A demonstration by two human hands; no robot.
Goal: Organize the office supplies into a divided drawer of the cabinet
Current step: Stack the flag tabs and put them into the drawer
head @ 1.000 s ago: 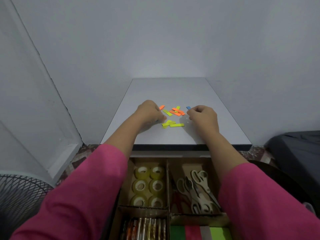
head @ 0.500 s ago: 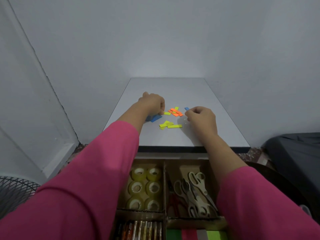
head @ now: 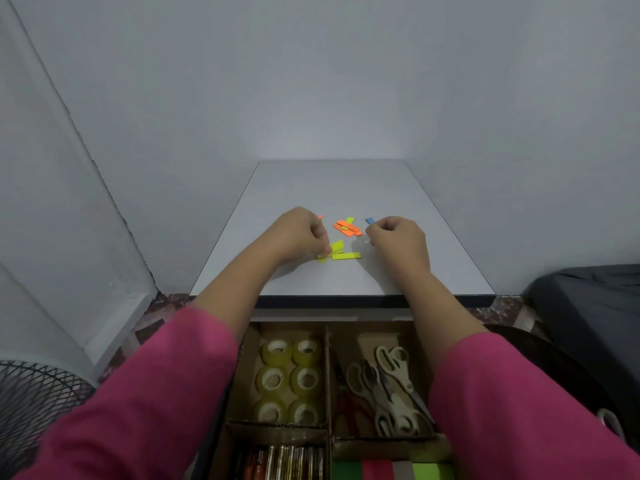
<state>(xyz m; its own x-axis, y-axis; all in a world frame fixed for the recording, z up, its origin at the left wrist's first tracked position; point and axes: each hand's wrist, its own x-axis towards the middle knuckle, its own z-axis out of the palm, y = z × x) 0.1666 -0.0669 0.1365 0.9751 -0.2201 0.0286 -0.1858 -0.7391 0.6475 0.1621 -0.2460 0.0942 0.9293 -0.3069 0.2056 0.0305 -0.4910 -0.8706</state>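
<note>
two bare forearms, pink long sleeves (head: pixel 145 393) pushed up below the elbows

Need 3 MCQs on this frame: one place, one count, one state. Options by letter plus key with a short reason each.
1. Where are the tape rolls?
A. On the cabinet top
B. In the far-left drawer compartment
C. In with the scissors

2. How many tape rolls show?
A. Four
B. Six
C. Nine

3. What is the left hand doing?
A. Lying flat and open on the cabinet top
B. Reaching into the drawer
C. Fingers curled, pinching yellow paper strips

Key:
1 B: the rolls sit in the far-left compartment, across the divider from the scissors.
2 B: two columns of three.
3 C: its fingertips close on the yellow strips on the cabinet top; the right hand is curled next to a blue strip.
</note>
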